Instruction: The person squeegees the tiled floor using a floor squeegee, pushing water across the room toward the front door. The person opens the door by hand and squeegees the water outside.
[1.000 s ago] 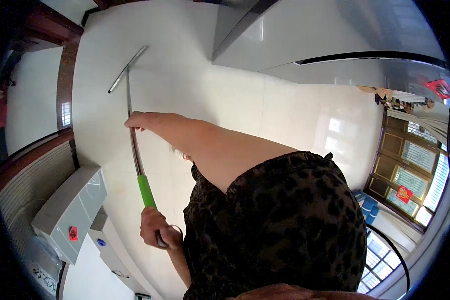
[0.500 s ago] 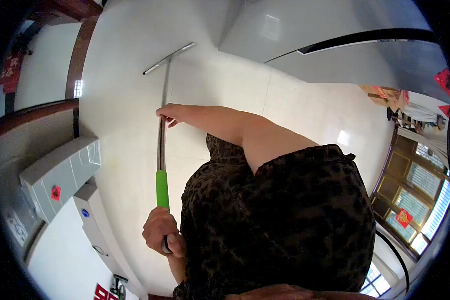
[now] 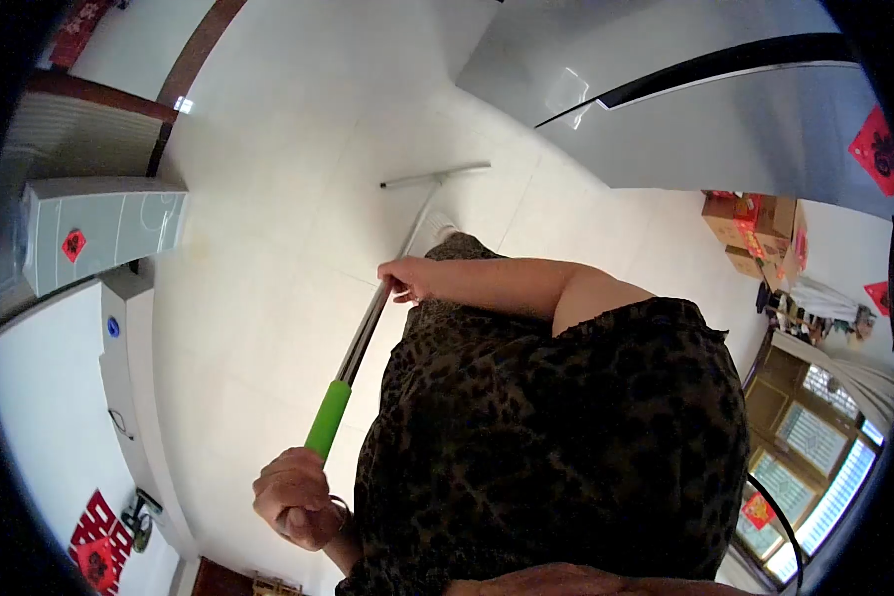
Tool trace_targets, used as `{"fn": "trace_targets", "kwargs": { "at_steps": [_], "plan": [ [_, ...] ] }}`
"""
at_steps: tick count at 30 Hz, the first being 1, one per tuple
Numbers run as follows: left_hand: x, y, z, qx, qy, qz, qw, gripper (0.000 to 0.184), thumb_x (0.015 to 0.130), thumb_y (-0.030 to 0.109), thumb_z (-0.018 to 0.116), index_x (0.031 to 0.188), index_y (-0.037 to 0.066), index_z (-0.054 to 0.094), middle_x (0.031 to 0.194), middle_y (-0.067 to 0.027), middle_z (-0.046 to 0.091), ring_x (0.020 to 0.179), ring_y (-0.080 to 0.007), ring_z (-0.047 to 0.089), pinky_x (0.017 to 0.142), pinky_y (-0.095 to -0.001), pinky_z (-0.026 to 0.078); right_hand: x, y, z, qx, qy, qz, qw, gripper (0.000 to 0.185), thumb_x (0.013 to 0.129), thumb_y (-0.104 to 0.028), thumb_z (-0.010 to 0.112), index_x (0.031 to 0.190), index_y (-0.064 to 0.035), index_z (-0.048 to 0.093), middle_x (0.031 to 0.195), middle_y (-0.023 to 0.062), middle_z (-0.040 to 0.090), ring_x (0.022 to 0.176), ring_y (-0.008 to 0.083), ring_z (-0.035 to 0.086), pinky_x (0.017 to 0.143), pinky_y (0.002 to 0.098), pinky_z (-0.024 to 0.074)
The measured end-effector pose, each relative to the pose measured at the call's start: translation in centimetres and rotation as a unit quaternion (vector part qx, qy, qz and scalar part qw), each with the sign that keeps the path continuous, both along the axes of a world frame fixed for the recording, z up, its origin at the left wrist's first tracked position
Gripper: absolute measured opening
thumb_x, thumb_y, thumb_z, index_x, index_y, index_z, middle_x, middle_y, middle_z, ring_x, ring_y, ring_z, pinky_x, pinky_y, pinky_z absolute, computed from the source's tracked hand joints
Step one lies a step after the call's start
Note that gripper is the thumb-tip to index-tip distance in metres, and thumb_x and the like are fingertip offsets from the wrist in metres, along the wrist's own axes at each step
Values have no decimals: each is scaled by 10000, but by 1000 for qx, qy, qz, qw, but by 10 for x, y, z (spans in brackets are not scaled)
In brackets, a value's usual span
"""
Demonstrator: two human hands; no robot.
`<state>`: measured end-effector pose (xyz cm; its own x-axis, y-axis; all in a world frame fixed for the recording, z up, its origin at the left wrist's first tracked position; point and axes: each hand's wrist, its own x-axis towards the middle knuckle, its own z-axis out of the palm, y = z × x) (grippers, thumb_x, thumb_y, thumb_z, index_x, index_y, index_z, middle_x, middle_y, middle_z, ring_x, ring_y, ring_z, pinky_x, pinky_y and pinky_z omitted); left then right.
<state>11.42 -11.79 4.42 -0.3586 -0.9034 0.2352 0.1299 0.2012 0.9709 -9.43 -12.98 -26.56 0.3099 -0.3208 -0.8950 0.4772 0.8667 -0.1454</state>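
Observation:
My left hand [image 3: 296, 499] is closed around the top end of a long pole, just above its green grip [image 3: 328, 419]. Further down, my right hand [image 3: 403, 280] holds the metal shaft [image 3: 366, 333], its arm reaching across my body. The pole slants up to a thin, wide metal crossbar [image 3: 435, 178] on the pale floor [image 3: 258, 298]. Close to this bar a light-coloured shoe [image 3: 439, 230] shows beside the dark patterned clothing [image 3: 556, 417].
A large grey glossy cabinet [image 3: 705, 129] stands at the upper right, with cardboard boxes [image 3: 740, 233] beyond it. At left are a grey-fronted unit [image 3: 109, 233] and a white surface [image 3: 55, 387]. A wooden-framed door [image 3: 805, 427] is at far right.
The crossbar has swung rightward and come nearer to my foot. My right hand has moved right and slightly down, while my left hand is lower. The whole view has turned.

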Motion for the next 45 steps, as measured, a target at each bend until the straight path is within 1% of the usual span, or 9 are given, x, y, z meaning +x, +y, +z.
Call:
{"fn": "trace_targets", "kwargs": {
  "at_steps": [1,9,10,14,21,27,39,44,45],
  "plan": [
    [9,12,4,5,13,12,1000,269,754,224,494,533,77,451,404,-35,428,365,-160,420,429,-290,367,16,11,2,5,28,5,1000,189,652,-175,543,525,-139,407,465,-31,325,436,92,328,616,345,449],
    [-53,66,-15,-67,-35,90,993,215,667,193,560,539,46,472,460,-50,442,406,-185,437,461,-319,390,-24,-44,-12,-115,92,19,989,184,590,-173,596,524,-103,439,532,0,382,486,119,366,597,360,452],
    [-69,69,-14,10,-168,117,979,231,667,204,556,536,41,458,479,-58,455,431,-194,453,514,-338,413,-37,-60,-25,-116,100,30,988,178,584,-168,588,516,-106,436,532,1,390,485,117,370,595,356,445],
    [-123,50,-66,-64,-79,40,994,233,668,198,536,517,56,429,474,-58,454,455,-201,474,593,-362,448,-97,-88,-55,-130,134,122,975,178,642,-190,586,547,-119,454,510,-26,398,475,92,390,606,341,452],
    [-166,77,-45,-98,-93,-8,991,323,744,249,515,512,58,397,453,-44,428,422,-180,426,514,-328,403,-127,-39,-45,-137,52,63,987,176,641,-201,562,552,-138,424,495,-34,371,443,83,376,608,353,456],
    [-177,101,-34,-96,-80,-94,988,129,540,123,513,493,64,408,463,-63,446,449,-221,483,554,-336,457,-145,12,-44,-89,38,30,995,221,691,-208,568,535,-153,422,472,-40,367,449,97,377,634,348,448],
    [-106,196,-29,-81,-82,-248,962,183,583,166,511,465,72,407,457,-72,433,449,-255,486,511,-343,443,-114,176,-53,-48,-19,-8,999,180,703,-257,567,605,-139,473,552,4,461,496,135,451,592,382,488],
    [-36,241,-1,-54,-52,-172,982,369,673,332,536,429,97,389,402,-35,416,368,-197,459,442,-328,434,-30,236,-34,-12,-85,-32,996,163,711,-231,561,627,-124,472,580,14,471,571,157,487,702,429,453],
    [-28,247,7,-58,-15,-167,984,316,637,254,527,422,86,367,384,-31,384,338,-191,426,413,-316,413,-12,247,-25,-14,-95,-40,995,159,716,-218,556,625,-119,470,576,16,470,572,161,489,721,427,448]
  ]
}}
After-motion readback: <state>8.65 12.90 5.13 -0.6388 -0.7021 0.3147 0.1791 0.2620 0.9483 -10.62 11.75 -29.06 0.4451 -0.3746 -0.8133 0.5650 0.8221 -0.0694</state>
